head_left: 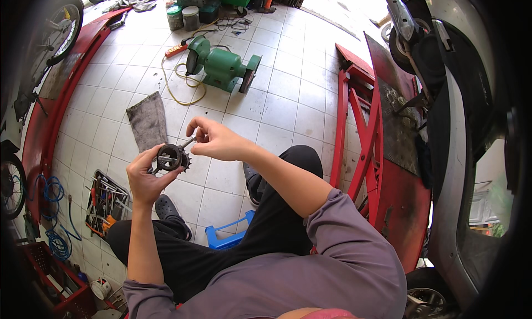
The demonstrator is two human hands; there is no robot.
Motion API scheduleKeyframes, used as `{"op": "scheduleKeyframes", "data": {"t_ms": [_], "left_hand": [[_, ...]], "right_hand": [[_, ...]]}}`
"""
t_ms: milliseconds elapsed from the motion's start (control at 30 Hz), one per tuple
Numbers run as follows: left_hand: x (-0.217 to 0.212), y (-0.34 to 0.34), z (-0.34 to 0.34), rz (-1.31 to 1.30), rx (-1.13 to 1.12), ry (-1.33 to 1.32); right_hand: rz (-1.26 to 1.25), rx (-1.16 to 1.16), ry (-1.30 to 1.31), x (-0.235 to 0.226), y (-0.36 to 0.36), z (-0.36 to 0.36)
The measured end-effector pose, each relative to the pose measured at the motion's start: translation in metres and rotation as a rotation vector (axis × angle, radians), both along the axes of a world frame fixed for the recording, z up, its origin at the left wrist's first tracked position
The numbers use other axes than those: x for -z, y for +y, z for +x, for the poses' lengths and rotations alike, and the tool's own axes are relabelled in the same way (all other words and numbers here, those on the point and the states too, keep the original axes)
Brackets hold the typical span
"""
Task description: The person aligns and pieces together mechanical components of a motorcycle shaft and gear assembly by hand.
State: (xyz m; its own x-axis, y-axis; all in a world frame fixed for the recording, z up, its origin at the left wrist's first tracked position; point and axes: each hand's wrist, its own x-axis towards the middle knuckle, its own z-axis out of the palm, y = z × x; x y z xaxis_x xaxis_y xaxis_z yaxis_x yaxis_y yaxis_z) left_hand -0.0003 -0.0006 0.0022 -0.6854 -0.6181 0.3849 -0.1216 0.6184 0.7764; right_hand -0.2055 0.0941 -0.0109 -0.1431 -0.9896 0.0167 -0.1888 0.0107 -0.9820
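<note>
Sprocket [172, 157] — one, dark and toothed — sits up in front of the person's chest, above the white tiled floor [277, 97], flat face turned toward the camera. One left hand [145, 177] cups it from below, fingers curled round its rim. One right hand [217, 140] pinches a single thin metal tool [187, 144] between thumb and fingertips — its long axis slants down-left, tip touching the sprocket's upper edge.

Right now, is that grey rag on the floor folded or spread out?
Spread out: the grey rag lies flat on the tiled floor, its full shape showing.
</note>
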Motion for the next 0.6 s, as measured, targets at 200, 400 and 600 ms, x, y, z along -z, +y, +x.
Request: {"op": "scheduleKeyframes", "data": {"t_ms": [200,400,600], "left_hand": [[-0.002,0.0,0.0,-0.019,-0.004,-0.007],[-0.005,0.002,0.001,-0.026,-0.001,-0.016],[0.002,0.0,-0.002,-0.067,-0.023,0.038]], "right_hand": [[0.258,-0.017,-0.009,-0.013,-0.003,-0.003],[0.049,0.052,0.001,0.002,-0.005,0.003],[0.303,-0.06,0.049,-0.006,-0.005,-0.008]]}}
